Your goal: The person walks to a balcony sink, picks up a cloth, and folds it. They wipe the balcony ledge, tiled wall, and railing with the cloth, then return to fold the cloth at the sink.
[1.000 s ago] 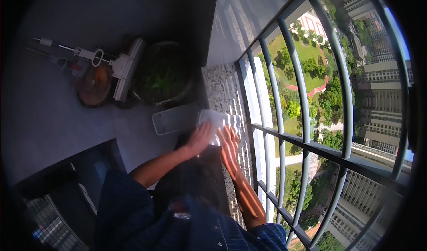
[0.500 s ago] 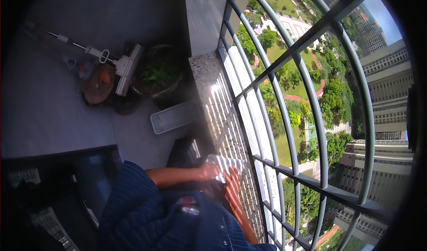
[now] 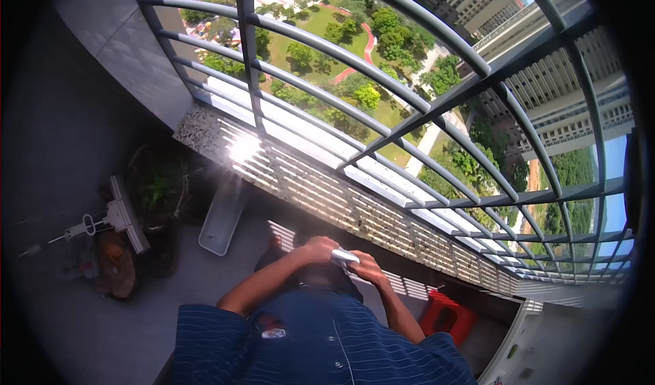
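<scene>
A white cloth (image 3: 346,255), bunched small, is held between my two hands in front of my body. My left hand (image 3: 319,250) is closed on its left end. On the other side, the fingers of my right hand (image 3: 367,267) are curled round the cloth as well. Both hands are on the near side of the speckled granite sill (image 3: 307,187), apart from it. Striped sunlight falls across the sill and past my hands. The palms and most of the fingertips are hidden.
Grey metal bars (image 3: 402,105) rise beyond the sill. Left of me are a long white tray (image 3: 222,224), a potted plant (image 3: 157,188), a sponge mop (image 3: 126,216) and a wooden stump (image 3: 117,265). A red stool (image 3: 448,315) stands at right, near a white basin (image 3: 529,317).
My view has swung to the right, bringing in the red stool and basin. The cloth, spread on the sill before, is now off it and bunched between both hands.
</scene>
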A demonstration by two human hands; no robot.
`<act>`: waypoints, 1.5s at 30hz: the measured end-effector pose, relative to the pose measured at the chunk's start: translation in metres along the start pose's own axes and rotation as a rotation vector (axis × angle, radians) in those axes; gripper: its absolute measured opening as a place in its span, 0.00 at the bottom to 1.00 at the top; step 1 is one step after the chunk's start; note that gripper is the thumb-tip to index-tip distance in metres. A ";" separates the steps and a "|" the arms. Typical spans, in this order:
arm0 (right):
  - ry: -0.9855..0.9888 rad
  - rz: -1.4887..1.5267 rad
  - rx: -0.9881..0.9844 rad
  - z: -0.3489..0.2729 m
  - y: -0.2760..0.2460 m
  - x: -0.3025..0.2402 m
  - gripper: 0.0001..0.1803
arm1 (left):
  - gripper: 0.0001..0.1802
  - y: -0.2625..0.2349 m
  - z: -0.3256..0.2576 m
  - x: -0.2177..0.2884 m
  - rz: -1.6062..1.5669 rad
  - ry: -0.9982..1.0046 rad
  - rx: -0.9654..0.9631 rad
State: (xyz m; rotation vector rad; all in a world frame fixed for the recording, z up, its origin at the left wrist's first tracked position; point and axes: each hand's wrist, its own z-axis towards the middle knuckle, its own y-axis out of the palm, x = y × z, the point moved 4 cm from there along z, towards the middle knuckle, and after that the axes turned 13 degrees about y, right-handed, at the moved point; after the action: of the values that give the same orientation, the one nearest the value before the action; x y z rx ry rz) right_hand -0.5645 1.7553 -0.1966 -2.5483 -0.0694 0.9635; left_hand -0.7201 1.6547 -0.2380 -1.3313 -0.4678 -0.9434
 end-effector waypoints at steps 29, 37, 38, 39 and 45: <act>0.210 -0.051 0.167 -0.100 0.175 0.000 0.14 | 0.18 0.030 -0.102 0.090 -0.022 -0.085 -0.739; 0.279 -0.038 0.113 -0.124 0.181 0.017 0.16 | 0.17 0.052 -0.109 0.108 -0.017 -0.030 -0.743; 0.349 -0.039 0.163 -0.124 0.189 0.026 0.16 | 0.17 0.054 -0.111 0.110 -0.004 -0.067 -0.748; 0.350 -0.024 0.185 -0.127 0.191 0.032 0.16 | 0.17 0.056 -0.112 0.113 0.009 -0.103 -0.752; 0.201 0.207 0.263 -0.154 0.205 0.065 0.15 | 0.16 0.074 -0.091 0.160 -0.012 -0.063 -0.700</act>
State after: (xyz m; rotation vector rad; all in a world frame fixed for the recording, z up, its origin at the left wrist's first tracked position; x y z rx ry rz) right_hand -0.4364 1.5247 -0.2144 -2.4226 0.3610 0.7273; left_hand -0.5902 1.5159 -0.1804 -1.9916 -0.1888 -1.1291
